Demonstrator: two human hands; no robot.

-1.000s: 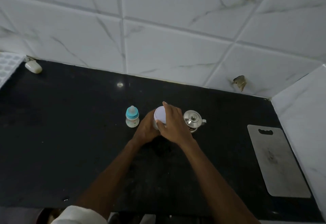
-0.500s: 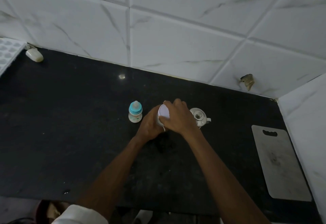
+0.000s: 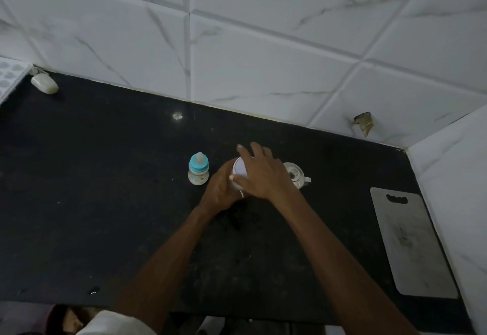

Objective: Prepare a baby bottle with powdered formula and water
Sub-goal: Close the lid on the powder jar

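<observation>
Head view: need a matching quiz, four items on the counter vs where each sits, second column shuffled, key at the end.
Items:
1. bottle
2. tub
3. kettle
4. cutting board

Places:
A. far right, lying flat
B. just right of the right hand, partly hidden by it
C. just left of the left hand, standing free
D. held in both hands

Pairs: 1-C; 2-D; 3-B; 4-A

Glossy black stone counter (image 3: 105, 202); shiny metal kettle (image 3: 296, 175); glazed marbled tiles (image 3: 263, 71).
</observation>
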